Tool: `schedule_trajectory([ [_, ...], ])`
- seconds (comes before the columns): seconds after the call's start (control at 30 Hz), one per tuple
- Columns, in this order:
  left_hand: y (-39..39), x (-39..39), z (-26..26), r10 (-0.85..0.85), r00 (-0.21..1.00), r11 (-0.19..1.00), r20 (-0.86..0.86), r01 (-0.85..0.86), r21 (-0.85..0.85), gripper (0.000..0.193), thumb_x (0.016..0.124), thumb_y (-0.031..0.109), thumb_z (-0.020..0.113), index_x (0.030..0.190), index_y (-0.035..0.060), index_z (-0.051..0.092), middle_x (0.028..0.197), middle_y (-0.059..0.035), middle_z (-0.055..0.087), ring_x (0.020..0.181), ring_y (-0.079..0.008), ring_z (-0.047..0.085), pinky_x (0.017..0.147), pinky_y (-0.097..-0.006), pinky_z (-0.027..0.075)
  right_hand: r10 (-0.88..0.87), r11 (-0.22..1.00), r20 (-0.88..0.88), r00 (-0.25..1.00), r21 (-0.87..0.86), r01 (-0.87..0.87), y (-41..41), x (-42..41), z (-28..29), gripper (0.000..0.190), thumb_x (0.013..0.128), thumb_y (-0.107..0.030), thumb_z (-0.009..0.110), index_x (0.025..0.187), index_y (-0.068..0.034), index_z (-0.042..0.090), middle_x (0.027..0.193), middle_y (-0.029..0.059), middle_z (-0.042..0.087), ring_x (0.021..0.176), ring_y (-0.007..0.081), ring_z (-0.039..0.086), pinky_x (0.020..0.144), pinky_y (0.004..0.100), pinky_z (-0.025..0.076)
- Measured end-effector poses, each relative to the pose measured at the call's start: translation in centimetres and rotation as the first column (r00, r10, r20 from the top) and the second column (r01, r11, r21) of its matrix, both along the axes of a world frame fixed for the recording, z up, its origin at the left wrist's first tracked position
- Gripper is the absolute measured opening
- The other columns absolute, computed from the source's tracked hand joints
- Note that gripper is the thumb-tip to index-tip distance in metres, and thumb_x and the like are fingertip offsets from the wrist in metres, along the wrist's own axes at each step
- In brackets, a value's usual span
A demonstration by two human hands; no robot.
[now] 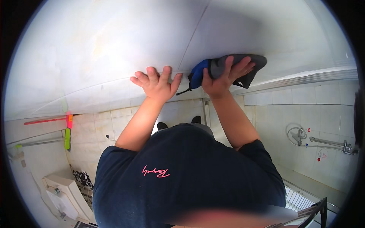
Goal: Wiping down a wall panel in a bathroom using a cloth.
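Observation:
My right hand [221, 82] presses a grey and blue cloth [252, 61] flat against the white tiled wall [137, 37], its fingers spread over the grey part. A dark cord or strap hangs from the cloth's blue end towards the left. To the left of the cloth, my left hand [159, 85] rests with spread fingers at the same wall and holds nothing. A thin tile joint runs up the wall between the two hands. The underside of the cloth is hidden.
A shower mixer [298, 136] with a hose is on the right wall, beside a metal rail [302, 81]. At the left are a red-handled broom [45, 121], a green brush [67, 138] and a white washbasin [62, 202]. A dark folding frame [322, 208] stands at the lower right.

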State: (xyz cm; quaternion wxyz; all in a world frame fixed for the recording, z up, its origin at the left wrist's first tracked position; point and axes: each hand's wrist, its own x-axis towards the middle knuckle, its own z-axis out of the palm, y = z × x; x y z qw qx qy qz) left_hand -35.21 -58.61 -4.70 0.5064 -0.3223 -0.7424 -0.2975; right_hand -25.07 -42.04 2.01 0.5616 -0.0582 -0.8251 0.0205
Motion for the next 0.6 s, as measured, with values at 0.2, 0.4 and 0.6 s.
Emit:
schedule_trajectory([
  [0.2, -0.8, -0.6, -1.0, -0.008, 1.0, 0.998, -0.023, 0.007, -0.066, 0.064, 0.082, 0.049, 0.058, 0.141, 0.0309, 0.041, 0.159, -0.0098, 0.003, 0.144, -0.0398, -0.01, 0.109, -0.0583, -0.012, -0.087, 0.991, 0.237, 0.968, 0.118, 0.06, 0.3, 2.7, -11.1, 0.083, 0.083, -0.044, 0.062, 0.15, -0.014, 0.023, 0.154, 0.0279, -0.004, 0.137, 0.0556, -0.009, 0.105, 0.0684, -0.001],
  [0.4, -0.9, -0.5, -1.0, -0.001, 0.999, 0.997, -0.034, -0.002, -0.076, 0.064, 0.082, 0.048, 0.059, 0.141, 0.0317, 0.041, 0.159, -0.0097, 0.005, 0.144, -0.0399, -0.009, 0.11, -0.0577, -0.011, -0.004, 0.999, 0.251, 0.968, -0.035, 0.013, -0.4, 3.4, -10.4, 0.073, 0.085, -0.042, 0.058, 0.147, -0.017, 0.031, 0.154, 0.0264, 0.002, 0.139, 0.0539, -0.003, 0.105, 0.0694, 0.003],
  [0.6, -1.9, -0.4, -0.8, 0.012, 1.0, 0.993, -0.021, -0.014, -0.115, 0.065, 0.084, 0.049, 0.057, 0.143, 0.0297, 0.038, 0.159, -0.0102, 0.002, 0.144, -0.04, -0.009, 0.11, -0.0577, -0.011, 0.051, 0.995, -0.012, 0.999, -0.085, -0.052, -1.2, 0.8, 2.0, 0.073, 0.084, -0.032, 0.063, 0.146, -0.008, 0.032, 0.154, 0.0287, 0.003, 0.139, 0.0527, -0.005, 0.107, 0.0657, -0.001],
])
